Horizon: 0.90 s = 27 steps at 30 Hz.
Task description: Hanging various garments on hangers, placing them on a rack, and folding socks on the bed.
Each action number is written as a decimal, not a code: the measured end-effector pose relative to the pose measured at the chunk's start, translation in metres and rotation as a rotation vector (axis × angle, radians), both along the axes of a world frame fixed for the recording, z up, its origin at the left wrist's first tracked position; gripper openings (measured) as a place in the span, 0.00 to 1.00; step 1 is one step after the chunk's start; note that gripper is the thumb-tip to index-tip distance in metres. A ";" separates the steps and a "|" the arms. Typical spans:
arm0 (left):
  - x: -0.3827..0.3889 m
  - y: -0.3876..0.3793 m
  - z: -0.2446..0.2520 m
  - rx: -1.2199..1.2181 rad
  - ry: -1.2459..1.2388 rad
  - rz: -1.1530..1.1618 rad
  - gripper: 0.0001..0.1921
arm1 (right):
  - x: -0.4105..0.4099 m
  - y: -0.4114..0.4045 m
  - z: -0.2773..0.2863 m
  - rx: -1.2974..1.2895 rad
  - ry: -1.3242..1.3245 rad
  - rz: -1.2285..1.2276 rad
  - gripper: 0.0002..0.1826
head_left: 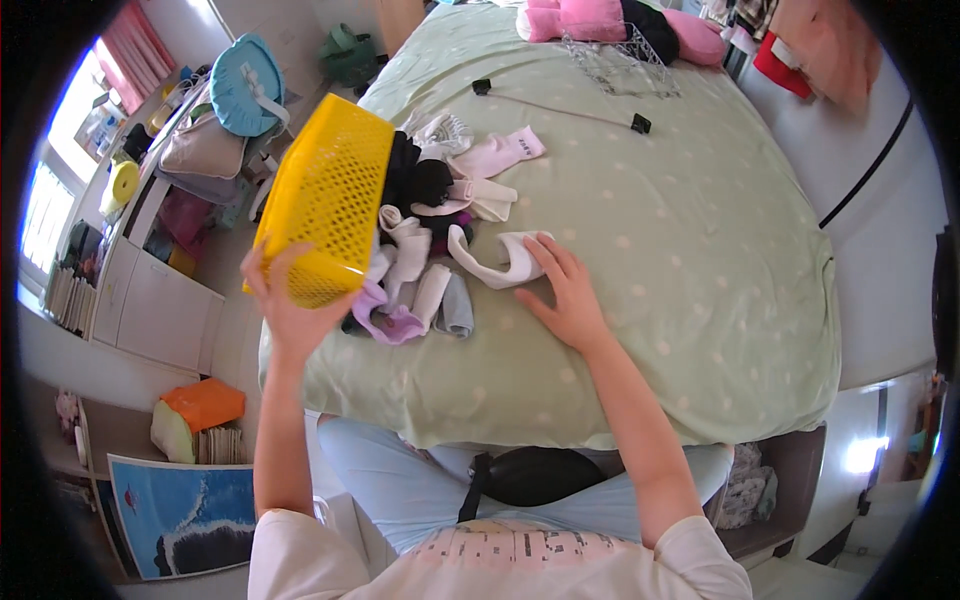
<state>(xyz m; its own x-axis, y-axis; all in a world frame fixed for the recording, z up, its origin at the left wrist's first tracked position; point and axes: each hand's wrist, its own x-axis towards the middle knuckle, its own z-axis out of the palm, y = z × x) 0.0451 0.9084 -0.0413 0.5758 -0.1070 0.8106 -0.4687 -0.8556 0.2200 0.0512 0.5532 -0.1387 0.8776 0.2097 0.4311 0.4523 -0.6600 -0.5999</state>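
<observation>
My left hand (296,311) grips the near end of a yellow perforated plastic basket (330,202), which is tipped on its side above the bed's left edge. Its open mouth is turned away from my view, so I cannot see inside. Socks lie in a heap against it: a lilac sock (390,319), a grey one (454,306), a black one (429,182) and a pink one with writing (499,154). Right of the heap, my right hand (566,300) rests its fingertips on the end of a white sock (495,266), fingers spread.
A green dotted sheet (675,300) covers the bed. Farther back lie a thin rod with black end pieces (555,109), a wire rack (626,67) and pink plush items (592,19). A cluttered white cabinet (157,300) stands left. A black pouch (540,476) sits at my waist.
</observation>
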 end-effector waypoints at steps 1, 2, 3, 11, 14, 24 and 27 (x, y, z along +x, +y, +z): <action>-0.004 -0.002 -0.006 0.088 0.007 0.054 0.38 | 0.001 0.002 -0.002 -0.018 -0.036 -0.008 0.39; -0.010 -0.006 -0.011 0.189 -0.046 0.029 0.34 | 0.002 0.005 -0.002 -0.036 -0.073 -0.016 0.40; -0.013 -0.006 -0.019 0.188 -0.050 0.037 0.34 | 0.003 0.011 0.000 -0.037 -0.078 -0.009 0.40; -0.010 -0.013 -0.038 0.265 -0.059 -0.146 0.32 | 0.018 0.139 0.016 -0.229 -0.021 -0.063 0.53; -0.011 -0.016 -0.026 -0.163 0.060 -0.151 0.30 | 0.025 0.146 0.006 -0.140 -0.022 -0.057 0.54; 0.007 0.019 -0.022 -0.394 -0.163 0.060 0.20 | 0.025 0.156 0.052 -0.054 -0.100 -0.009 0.52; 0.026 0.096 -0.033 -0.897 0.119 0.068 0.24 | 0.049 0.199 0.070 0.308 -0.043 0.230 0.50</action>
<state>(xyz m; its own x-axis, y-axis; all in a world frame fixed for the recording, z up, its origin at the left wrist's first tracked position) 0.0706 1.0040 -0.0745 0.6433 0.5731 0.5076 -0.3546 -0.3646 0.8610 0.1001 0.7519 -0.0686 0.8025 0.2537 0.5401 0.5967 -0.3299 -0.7316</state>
